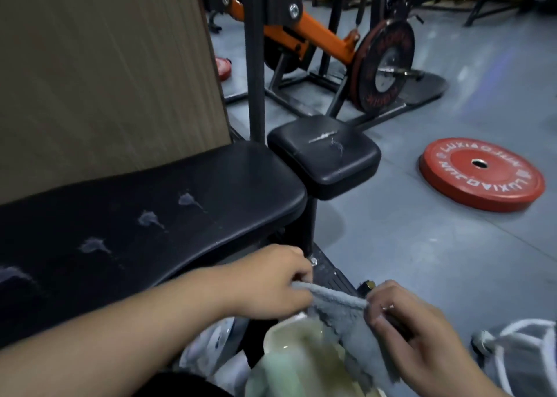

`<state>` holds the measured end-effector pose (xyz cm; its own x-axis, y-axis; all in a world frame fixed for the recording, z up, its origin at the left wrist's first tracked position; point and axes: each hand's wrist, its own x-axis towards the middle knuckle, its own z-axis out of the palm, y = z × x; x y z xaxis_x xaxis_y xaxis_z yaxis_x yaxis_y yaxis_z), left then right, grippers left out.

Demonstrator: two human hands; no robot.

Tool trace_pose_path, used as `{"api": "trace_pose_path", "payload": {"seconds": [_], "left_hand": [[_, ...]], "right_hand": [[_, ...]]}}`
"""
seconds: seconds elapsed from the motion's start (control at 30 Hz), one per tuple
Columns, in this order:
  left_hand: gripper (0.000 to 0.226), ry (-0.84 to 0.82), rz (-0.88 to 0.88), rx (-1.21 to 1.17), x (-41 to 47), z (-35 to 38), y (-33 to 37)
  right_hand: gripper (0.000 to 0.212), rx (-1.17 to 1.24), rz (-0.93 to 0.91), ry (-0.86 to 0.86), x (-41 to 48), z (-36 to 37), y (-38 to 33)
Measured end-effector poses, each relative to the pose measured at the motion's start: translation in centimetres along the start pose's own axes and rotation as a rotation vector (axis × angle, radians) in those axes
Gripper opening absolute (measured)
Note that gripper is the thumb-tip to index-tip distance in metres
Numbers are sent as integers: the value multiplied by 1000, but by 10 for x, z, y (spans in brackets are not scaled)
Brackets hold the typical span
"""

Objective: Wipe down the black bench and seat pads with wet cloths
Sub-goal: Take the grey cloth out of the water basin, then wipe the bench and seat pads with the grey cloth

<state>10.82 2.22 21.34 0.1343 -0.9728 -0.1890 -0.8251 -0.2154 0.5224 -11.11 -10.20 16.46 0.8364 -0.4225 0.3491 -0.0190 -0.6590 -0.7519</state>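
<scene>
A long black bench pad (168, 216) runs from the left edge toward the middle, with several pale wet splotches along it. Just beyond its end sits a smaller black seat pad (324, 155) with a pale streak and scuffs on top. Low in the view, in front of the bench, a grey cloth (346, 312) hangs stretched between my hands. My left hand (268, 282) pinches its left top corner and my right hand (413, 333) pinches its right top corner. A pale green cloth (289, 372) lies below, beside a bowl-like container (289, 336) of murky liquid.
A tall brown panel (105, 74) stands behind the bench. A red weight plate (482, 173) lies flat on the grey floor to the right. An orange and black plate-loaded machine (325, 44) with a dark upright post stands behind the seat pad. White wire object (518, 354) at bottom right.
</scene>
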Motion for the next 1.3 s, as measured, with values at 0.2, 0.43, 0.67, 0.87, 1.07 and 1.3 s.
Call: {"api": "trace_pose_path", "payload": {"seconds": [0.2, 0.43, 0.67, 0.87, 1.07, 1.3], "left_hand": [[15, 151, -44, -447, -40, -94, -10], [14, 478, -201, -338, -5, -151, -63], [30, 623, -284, -208, 90, -142, -116], [50, 550, -307, 119, 103, -128, -115], [79, 250, -503, 364, 42, -112, -111], [132, -94, -568, 401, 25, -110, -118]], "right_hand": [[32, 94, -167, -18, 69, -9, -67], [29, 203, 113, -57, 162, 2, -90], [38, -9, 422, -205, 210, 32, -44], [25, -561, 270, -445, 216, 33, -45], [38, -689, -157, -357, 249, 40, -39], [66, -704, 6, -548, 276, 98, 0]]}}
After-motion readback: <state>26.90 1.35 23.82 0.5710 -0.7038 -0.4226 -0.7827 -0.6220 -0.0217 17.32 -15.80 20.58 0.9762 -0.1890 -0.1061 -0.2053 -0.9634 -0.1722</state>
